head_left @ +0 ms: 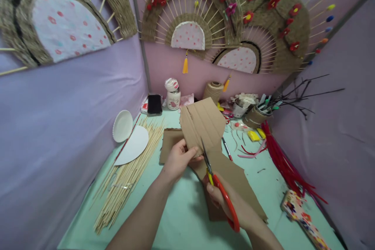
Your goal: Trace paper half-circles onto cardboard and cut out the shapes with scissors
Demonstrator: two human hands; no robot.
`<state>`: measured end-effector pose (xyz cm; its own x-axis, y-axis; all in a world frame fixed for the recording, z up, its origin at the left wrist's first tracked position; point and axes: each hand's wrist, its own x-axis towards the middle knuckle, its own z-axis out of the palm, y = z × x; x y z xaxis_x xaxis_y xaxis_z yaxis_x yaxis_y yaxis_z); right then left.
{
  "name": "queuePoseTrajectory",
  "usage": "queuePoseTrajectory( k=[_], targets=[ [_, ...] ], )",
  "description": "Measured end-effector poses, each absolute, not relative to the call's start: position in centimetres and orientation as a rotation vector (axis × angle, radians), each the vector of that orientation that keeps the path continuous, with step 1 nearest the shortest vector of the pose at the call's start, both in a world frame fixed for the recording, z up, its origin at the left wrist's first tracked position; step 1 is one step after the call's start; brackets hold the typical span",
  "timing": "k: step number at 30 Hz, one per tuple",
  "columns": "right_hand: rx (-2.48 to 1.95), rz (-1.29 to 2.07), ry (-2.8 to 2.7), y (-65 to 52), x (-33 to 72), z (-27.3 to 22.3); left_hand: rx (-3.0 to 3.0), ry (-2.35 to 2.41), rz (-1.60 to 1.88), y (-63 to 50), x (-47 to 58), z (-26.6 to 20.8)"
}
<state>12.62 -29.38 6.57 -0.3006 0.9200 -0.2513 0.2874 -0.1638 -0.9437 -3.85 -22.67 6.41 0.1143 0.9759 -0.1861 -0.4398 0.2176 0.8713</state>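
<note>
Cardboard piece (205,123) is held up over the far part of the larger cardboard sheet (231,175) and looks separate from it, pinched at its near edge by the closed thumb and fingers of the left hand (181,158), while the right hand (238,203) has its fingers curled round the handles of the scissors (217,183). Trimming looks part done: 2 or more sides look cut at angles, but the near edge, where 1 blade overlaps it, seems unfinished.
</note>
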Motion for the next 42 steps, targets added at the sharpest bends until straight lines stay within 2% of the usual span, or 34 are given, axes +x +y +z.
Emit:
queuePoseTrajectory(
  k=[3,12,25,42],
  targets=[
    [-1.339,1.681,-1.536,-29.9,12.8,6.3,0.758,0.899,1.161,-22.8,-3.8,6.4],
    [-1.415,1.727,-1.318,-30.8,12.4,5.5,0.803,0.875,1.089,-22.9,-4.0,6.5],
    [-1.590,1.425,-1.560,-31.4,12.6,6.3,0.886,0.839,1.048,-23.1,-4.0,6.4],
    [-1.652,1.399,-1.535,-31.9,12.5,6.6,0.885,0.829,1.051,-23.5,-3.5,6.3]
  ],
)
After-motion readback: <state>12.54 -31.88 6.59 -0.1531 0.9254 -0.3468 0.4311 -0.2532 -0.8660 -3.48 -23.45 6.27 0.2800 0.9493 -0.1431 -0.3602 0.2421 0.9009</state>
